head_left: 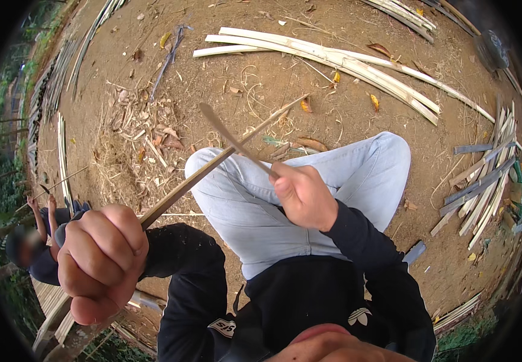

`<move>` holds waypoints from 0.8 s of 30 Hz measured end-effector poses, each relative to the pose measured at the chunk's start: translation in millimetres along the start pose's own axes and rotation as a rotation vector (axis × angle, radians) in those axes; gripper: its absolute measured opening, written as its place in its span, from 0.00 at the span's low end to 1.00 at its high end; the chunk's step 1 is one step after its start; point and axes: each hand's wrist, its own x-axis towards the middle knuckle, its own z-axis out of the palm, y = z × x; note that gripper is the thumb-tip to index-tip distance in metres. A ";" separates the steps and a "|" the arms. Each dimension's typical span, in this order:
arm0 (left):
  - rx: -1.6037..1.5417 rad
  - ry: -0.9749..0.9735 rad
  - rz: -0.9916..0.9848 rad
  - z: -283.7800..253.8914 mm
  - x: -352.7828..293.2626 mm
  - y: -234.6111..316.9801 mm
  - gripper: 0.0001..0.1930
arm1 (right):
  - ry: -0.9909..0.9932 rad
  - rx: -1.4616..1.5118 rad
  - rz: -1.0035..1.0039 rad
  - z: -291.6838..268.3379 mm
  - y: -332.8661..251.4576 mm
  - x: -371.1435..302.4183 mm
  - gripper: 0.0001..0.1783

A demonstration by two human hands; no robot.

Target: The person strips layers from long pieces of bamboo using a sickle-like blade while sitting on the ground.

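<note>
My left hand (101, 259) is closed in a fist around a long, narrow wooden strip (182, 190), which looks like split bamboo. The strip slants from the lower left up to a thin far tip above my knees. My right hand (306, 196) grips a knife (215, 123) with a long, slightly curved blade. The blade crosses the strip near its middle, over my left knee; whether edge and strip touch I cannot tell. The knife's handle is mostly hidden inside my right hand.
Pale split strips (333, 60) lie on the earth ahead. Wood shavings (152, 123) are heaped at the front left. A pile of cut strips (484, 181) is on the right. Another person (40, 247) sits at the far left, holding a thin strip and a blade.
</note>
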 end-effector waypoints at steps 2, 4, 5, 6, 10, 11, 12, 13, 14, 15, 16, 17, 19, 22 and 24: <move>0.018 0.021 -0.014 -6.7 -1.8 -0.6 0.26 | -0.079 0.027 -0.048 1.7 -7.3 -5.9 0.25; 0.009 0.010 -0.012 -4.8 -0.5 -1.5 0.26 | -0.090 -0.013 -0.059 -3.0 -4.2 -2.6 0.27; 0.004 0.004 -0.010 -3.8 -0.2 -2.2 0.26 | -0.054 -0.060 -0.031 -5.1 8.2 3.4 0.30; -0.008 -0.015 -0.026 -6.6 0.7 -2.2 0.26 | -0.009 -0.102 -0.006 -6.8 15.2 13.8 0.33; -0.060 0.037 -0.079 -13.9 0.2 -0.3 0.23 | -0.008 0.017 -0.053 -0.7 12.3 6.7 0.36; -0.056 0.030 -0.097 -15.3 -1.1 -1.3 0.23 | -0.025 0.072 -0.045 1.7 13.2 4.5 0.36; -0.045 0.026 -0.102 -15.5 -1.6 0.8 0.23 | 0.047 -0.046 -0.120 3.6 22.3 12.1 0.36; -0.035 0.016 -0.092 -17.1 -0.1 2.2 0.23 | 0.045 -0.078 -0.055 1.2 30.3 18.6 0.36; 0.038 0.056 -0.012 -19.7 0.2 3.0 0.24 | 0.040 -0.111 0.009 -0.9 37.2 25.1 0.36; 0.032 0.053 -0.012 -24.6 1.7 1.7 0.24 | 0.035 -0.148 0.074 -3.7 40.8 32.1 0.36; 0.039 0.067 -0.020 -29.4 2.3 3.9 0.23 | -0.045 -0.192 0.020 -0.2 25.5 29.9 0.17; 0.050 0.085 -0.028 -35.1 3.0 6.7 0.23 | -0.036 -0.053 0.027 7.6 16.5 23.5 0.17; 0.043 0.032 -0.038 -36.0 10.1 2.3 0.23 | -0.048 0.181 0.061 12.8 18.0 8.6 0.19; -0.001 0.002 -0.064 -27.2 18.8 -16.1 0.23 | 0.065 0.146 0.210 -2.1 69.5 8.5 0.25; 0.072 0.046 -0.085 -28.2 16.9 7.9 0.23 | 0.006 0.039 0.149 1.2 50.9 22.5 0.31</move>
